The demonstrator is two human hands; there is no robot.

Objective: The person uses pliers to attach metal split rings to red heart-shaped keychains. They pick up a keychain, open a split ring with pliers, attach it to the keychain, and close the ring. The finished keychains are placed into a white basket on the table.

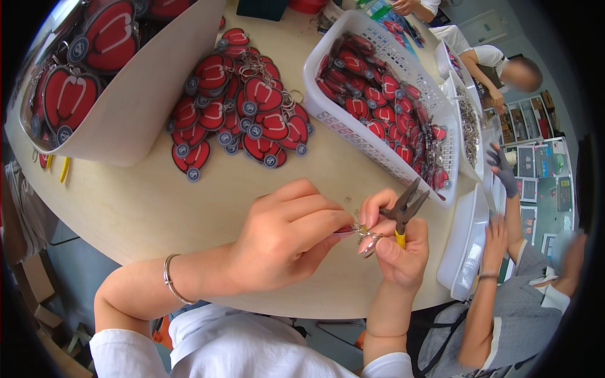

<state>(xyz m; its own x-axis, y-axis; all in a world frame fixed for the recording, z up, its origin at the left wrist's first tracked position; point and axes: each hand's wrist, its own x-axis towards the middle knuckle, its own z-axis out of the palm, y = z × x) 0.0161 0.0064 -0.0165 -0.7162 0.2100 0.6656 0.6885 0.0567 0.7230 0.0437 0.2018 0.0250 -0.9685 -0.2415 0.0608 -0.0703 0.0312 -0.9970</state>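
The view is bright, its edges warped.

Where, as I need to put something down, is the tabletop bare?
Between the white bin and left forearm; also between the left hand and red charm pile. Crowded: the right side, with perforated basket and trays.

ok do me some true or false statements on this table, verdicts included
1. The right hand holds pliers with yellow on the handle. True.
2. The pliers' jaws are closed together. False: they stand open.
3. The white perforated basket holds red charms. True.
4. The loose charm pile lies right of that basket. False: the pile is to its left.
5. The left wrist is bare. False: a metal bracelet circles it.
6. One co-worker wears a grey glove. True.
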